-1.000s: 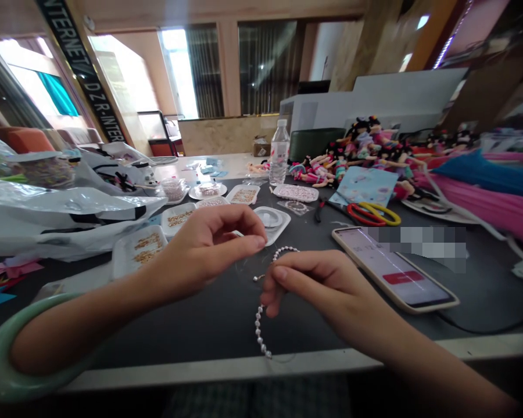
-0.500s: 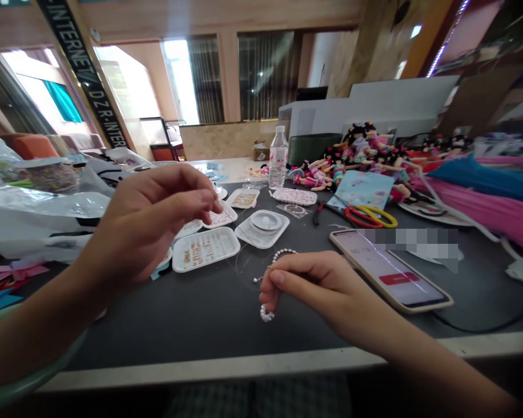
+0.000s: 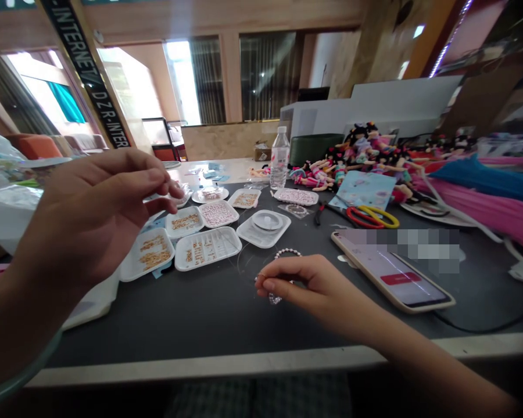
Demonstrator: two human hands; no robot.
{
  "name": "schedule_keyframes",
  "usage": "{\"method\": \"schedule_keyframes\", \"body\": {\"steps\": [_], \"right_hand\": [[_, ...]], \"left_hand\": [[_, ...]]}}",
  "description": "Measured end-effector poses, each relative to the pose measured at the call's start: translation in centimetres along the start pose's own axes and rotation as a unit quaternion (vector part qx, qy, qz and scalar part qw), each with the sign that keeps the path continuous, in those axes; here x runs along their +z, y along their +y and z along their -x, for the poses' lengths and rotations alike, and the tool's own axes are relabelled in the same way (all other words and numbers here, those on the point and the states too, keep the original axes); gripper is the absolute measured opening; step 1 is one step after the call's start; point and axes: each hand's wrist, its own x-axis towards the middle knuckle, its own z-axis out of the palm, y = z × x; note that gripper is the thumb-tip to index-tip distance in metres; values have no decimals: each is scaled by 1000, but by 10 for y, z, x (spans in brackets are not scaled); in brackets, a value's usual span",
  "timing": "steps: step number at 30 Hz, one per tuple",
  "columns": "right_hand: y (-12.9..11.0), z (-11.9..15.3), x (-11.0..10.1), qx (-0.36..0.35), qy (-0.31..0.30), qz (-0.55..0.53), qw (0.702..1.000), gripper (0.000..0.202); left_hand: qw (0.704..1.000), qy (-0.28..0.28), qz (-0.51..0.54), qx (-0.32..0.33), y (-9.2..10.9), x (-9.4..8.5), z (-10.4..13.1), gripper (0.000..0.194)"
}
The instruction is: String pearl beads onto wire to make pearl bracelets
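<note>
Between the thumb and fingers of my right hand (image 3: 309, 284) is the end of a bracelet of silvery, pearl-like beads (image 3: 288, 252). Its loop curves behind and below my fingertips, above the dark mat. My left hand (image 3: 108, 203) is raised at the left, with thumb and fingers drawn together in a pinch; anything between the tips is too small to make out. Beneath and beyond it are white trays of gold findings (image 3: 154, 255) and pink beads (image 3: 218, 213). A sectioned tray of small gold parts (image 3: 207, 249) lies between my hands.
A spool (image 3: 267, 220) sits on a white tray. On the right are a phone (image 3: 396, 273) with a cable, red-and-yellow-handled pliers (image 3: 370, 217) and a pile of dolls (image 3: 361, 151). A water bottle (image 3: 280, 159) stands at the back. Plastic bags (image 3: 9, 209) crowd the left.
My left hand has moved left, uncovering more of the trays. My right hand has shifted slightly, and the bracelet's hanging end now sits closer behind the fingers.
</note>
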Motion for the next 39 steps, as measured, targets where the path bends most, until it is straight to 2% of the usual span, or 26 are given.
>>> {"method": "schedule_keyframes", "body": {"steps": [6, 9, 13, 17, 20, 23, 30, 32, 34, 37, 39], "right_hand": [[8, -2, 2, 20, 25, -26, 999, 12], [13, -2, 3, 25, 37, -42, 998, 13], [16, -4, 1, 41, 64, -44, 996, 12], [15, -6, -7, 43, 95, 12, 995, 11], [10, -5, -19, 57, 100, 73, 991, 12], [3, 2, -35, 75, 90, 154, 981, 13], [0, 18, -86, 121, 131, 339, 924, 17], [0, 13, -97, 114, 141, 348, 920, 22], [-3, 2, -101, 91, 144, 320, 932, 28], [-15, -21, -96, 53, 146, 258, 953, 35], [-27, -38, -89, 23, 167, 248, 954, 37]], "left_hand": [[998, 44, -38, -28, 2, -1, 1, 6], [998, 41, -48, -6, 7, 6, -3, 8], [997, -10, -72, 21, 14, 22, -18, 4], [989, -72, -111, 66, 23, 42, -44, 7], [972, -99, -187, 102, 29, 54, -65, 7], [963, -106, -218, 114, 33, 60, -81, 7], [972, -80, -185, 117, 25, 74, -113, 6], [976, -76, -163, 122, 23, 81, -120, 7], [980, -76, -143, 117, 22, 88, -124, 6], [985, -73, -112, 112, 21, 100, -125, 4], [988, -65, -83, 117, 20, 107, -124, 3]]}}
